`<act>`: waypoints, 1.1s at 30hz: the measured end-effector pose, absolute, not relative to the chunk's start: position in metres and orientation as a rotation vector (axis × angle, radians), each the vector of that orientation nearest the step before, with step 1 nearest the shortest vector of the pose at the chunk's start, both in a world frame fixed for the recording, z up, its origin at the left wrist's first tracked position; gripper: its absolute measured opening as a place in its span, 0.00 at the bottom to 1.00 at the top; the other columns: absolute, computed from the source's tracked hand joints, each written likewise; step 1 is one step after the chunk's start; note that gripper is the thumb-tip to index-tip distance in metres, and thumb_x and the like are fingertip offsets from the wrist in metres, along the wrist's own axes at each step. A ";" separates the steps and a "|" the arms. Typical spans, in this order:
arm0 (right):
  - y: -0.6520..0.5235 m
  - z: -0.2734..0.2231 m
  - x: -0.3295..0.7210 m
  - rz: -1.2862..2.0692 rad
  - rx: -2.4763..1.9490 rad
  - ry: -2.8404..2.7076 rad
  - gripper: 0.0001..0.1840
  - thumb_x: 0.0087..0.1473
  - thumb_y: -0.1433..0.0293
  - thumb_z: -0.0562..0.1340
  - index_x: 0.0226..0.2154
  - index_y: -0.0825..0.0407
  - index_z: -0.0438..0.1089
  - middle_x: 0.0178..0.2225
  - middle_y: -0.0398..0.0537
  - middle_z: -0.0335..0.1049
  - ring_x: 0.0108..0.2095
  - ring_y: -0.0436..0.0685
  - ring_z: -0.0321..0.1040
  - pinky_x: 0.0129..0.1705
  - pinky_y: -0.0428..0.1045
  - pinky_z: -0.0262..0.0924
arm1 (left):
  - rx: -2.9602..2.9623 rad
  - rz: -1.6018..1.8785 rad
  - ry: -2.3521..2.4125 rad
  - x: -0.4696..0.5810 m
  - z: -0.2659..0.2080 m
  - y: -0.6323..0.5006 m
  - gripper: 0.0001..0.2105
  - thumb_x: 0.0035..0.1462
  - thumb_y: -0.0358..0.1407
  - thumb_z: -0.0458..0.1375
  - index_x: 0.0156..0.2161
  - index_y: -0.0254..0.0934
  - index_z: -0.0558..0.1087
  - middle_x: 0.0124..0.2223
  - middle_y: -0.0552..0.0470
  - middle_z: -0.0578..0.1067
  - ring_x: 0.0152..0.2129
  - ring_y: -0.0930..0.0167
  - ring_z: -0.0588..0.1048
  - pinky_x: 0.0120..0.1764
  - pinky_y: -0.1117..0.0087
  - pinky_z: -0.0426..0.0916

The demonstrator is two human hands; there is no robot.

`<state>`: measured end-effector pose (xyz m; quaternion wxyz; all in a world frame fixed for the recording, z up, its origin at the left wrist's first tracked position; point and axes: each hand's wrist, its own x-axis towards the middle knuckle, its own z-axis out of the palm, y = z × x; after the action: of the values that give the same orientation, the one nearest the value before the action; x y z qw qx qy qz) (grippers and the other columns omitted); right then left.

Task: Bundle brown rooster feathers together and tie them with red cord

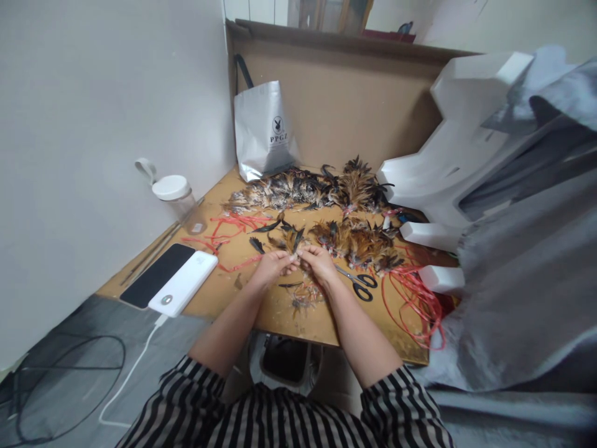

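Observation:
My left hand (278, 264) and my right hand (318, 260) meet over the middle of the table, fingers pinched on the base of a small bunch of brown and black feathers (291, 239). The tips of the bunch fan out away from me. Just to the right lie scissors (358, 281) with black handles. Beyond my right hand rests a row of brown feather bunches (357, 242). Feather scraps (305, 294) are scattered below my hands. A few loose dark feathers (256, 244) lie left of the bunch.
Feather heaps (298, 188) line the back, before a silver bag (261, 127). Red plastic strips (415, 305) lie right, more strips (219, 233) left. A lidded jar (172, 190), a phone (156, 274) and a white power bank (184, 283) sit left. White foam (420, 168) stands right.

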<state>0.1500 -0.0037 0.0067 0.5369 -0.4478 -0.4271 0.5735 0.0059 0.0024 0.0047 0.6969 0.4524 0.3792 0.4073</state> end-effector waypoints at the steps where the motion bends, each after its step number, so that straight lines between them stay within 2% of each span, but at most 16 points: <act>1: -0.004 0.007 0.151 1.379 -1.065 -1.005 0.15 0.36 0.60 0.65 0.23 0.54 0.67 0.13 0.37 0.59 0.13 0.42 0.46 0.16 0.42 0.38 | 1.006 0.919 0.844 0.006 0.004 0.003 0.12 0.39 0.39 0.63 0.26 0.30 0.72 0.24 0.48 0.73 0.17 0.78 0.68 0.21 0.78 0.59; 6: -0.006 0.011 0.153 1.475 -1.078 -0.975 0.16 0.35 0.60 0.66 0.23 0.56 0.67 0.17 0.40 0.63 0.13 0.41 0.47 0.15 0.41 0.37 | 0.980 0.977 0.790 0.005 0.003 0.005 0.12 0.40 0.38 0.62 0.28 0.30 0.72 0.27 0.48 0.74 0.19 0.79 0.69 0.23 0.78 0.61; 12: -0.009 0.010 0.152 1.538 -1.075 -1.060 0.17 0.33 0.62 0.67 0.26 0.56 0.68 0.17 0.40 0.63 0.13 0.41 0.48 0.15 0.40 0.38 | 0.990 1.008 0.849 0.007 0.002 0.006 0.12 0.39 0.39 0.63 0.26 0.30 0.70 0.20 0.51 0.72 0.15 0.79 0.67 0.21 0.78 0.59; 17: -0.008 0.008 0.152 1.551 -1.086 -1.044 0.17 0.32 0.63 0.68 0.26 0.55 0.67 0.16 0.39 0.62 0.13 0.42 0.49 0.15 0.40 0.39 | 1.051 1.031 0.874 0.007 0.001 0.008 0.12 0.39 0.40 0.62 0.26 0.31 0.70 0.20 0.51 0.72 0.15 0.78 0.67 0.21 0.77 0.60; 21: -0.007 0.008 0.148 1.425 -1.096 -1.039 0.16 0.32 0.62 0.67 0.25 0.54 0.67 0.13 0.36 0.59 0.12 0.42 0.47 0.15 0.41 0.38 | 1.045 1.025 0.883 0.007 0.000 0.009 0.13 0.38 0.40 0.63 0.27 0.31 0.70 0.20 0.51 0.73 0.15 0.78 0.67 0.21 0.77 0.60; 24: -0.006 0.008 0.144 1.300 -1.096 -0.996 0.15 0.32 0.62 0.68 0.24 0.53 0.67 0.15 0.37 0.62 0.13 0.42 0.47 0.16 0.42 0.39 | 0.996 1.033 0.876 0.007 0.003 0.008 0.13 0.39 0.40 0.63 0.27 0.31 0.70 0.20 0.52 0.72 0.15 0.78 0.67 0.21 0.78 0.60; 28: -0.006 0.009 0.143 1.319 -1.031 -0.939 0.14 0.33 0.63 0.67 0.22 0.54 0.66 0.18 0.41 0.66 0.14 0.42 0.48 0.16 0.42 0.39 | 0.963 1.036 0.857 0.007 0.007 0.005 0.13 0.39 0.40 0.63 0.27 0.30 0.71 0.23 0.50 0.73 0.17 0.78 0.68 0.20 0.79 0.59; 33: -0.005 0.007 0.144 1.363 -1.017 -0.916 0.15 0.33 0.62 0.67 0.22 0.53 0.65 0.17 0.40 0.65 0.13 0.42 0.47 0.16 0.42 0.39 | 0.977 0.981 0.827 0.007 0.007 0.004 0.14 0.39 0.40 0.62 0.29 0.30 0.72 0.31 0.45 0.75 0.19 0.78 0.69 0.21 0.79 0.60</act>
<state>0.1440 -0.0047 0.0065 0.5687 -0.4329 -0.3900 0.5805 0.0070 0.0042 0.0067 0.6922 0.4371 0.3701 0.4391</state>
